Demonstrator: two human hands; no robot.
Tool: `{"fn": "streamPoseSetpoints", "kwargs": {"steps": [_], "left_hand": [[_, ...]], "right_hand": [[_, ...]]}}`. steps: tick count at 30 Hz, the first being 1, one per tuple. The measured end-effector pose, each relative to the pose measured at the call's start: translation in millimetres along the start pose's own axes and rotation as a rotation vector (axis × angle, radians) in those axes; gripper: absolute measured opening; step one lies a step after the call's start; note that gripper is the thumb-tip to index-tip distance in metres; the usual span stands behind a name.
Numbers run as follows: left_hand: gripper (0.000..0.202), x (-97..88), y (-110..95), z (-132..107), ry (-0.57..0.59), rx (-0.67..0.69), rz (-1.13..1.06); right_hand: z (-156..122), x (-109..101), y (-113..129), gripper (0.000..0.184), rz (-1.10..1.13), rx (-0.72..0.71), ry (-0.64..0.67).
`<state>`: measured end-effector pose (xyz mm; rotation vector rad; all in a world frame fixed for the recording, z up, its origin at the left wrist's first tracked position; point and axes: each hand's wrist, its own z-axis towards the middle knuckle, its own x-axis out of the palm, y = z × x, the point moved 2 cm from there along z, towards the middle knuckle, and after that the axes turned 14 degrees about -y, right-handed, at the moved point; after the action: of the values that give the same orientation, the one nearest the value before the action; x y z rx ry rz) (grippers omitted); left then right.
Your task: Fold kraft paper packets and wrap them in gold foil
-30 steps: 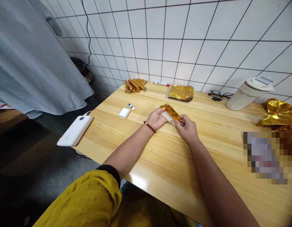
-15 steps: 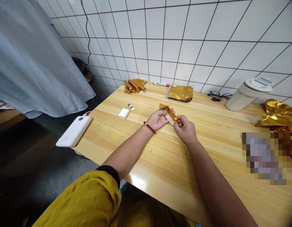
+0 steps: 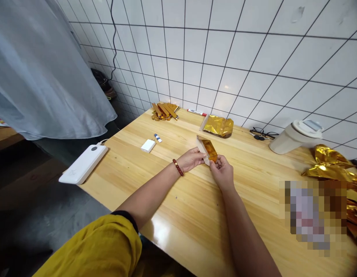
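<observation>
Apparently to steady it from both sides, the left hand [image 3: 192, 158] and right hand [image 3: 223, 171] pinch the foil [image 3: 209, 150] above the table [image 3: 178, 184], short of the far edge where the stack [image 3: 218, 126] lies.

White glare marks the near edge of my glossy pale-wood bench [image 3: 190, 211]; my right forearm [image 3: 246, 227] shadows it. Folded gold foil [image 3: 209, 149] glints in my fingers [image 3: 221, 161]; the grey floor [image 3: 82, 211] sinks into dimness, and coarse pixels blot the right.
</observation>
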<state>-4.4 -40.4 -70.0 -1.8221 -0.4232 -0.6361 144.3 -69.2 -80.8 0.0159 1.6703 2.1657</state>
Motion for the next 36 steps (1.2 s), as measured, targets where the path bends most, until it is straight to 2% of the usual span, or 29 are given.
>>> {"fn": "streamPoseSetpoints", "kwargs": {"steps": [15, 24, 28, 36], "left_hand": [[0.04, -2.9, -2.0, -2.5, -0.007, -0.033, -0.008], [0.037, -5.1, 1.1, 0.1, 0.024, -0.017, -0.002], [0.034, -5.2, 2.3, 2.9, 0.023, -0.029, -0.008], [0.025, -2.3, 5.1, 6.8, -0.051, -0.016, -0.033]], "right_hand": [[1.0, 2.9, -3.2, 0.02, -0.114, 0.012, 0.014], [0.6, 0.6, -0.3, 0.02, -0.085, -0.004, 0.026], [1.7, 1.4, 0.4, 0.022, -0.032, 0.008, 0.011], [8.3, 3.8, -10.5, 0.042, 0.213, 0.142, -0.049]]}}
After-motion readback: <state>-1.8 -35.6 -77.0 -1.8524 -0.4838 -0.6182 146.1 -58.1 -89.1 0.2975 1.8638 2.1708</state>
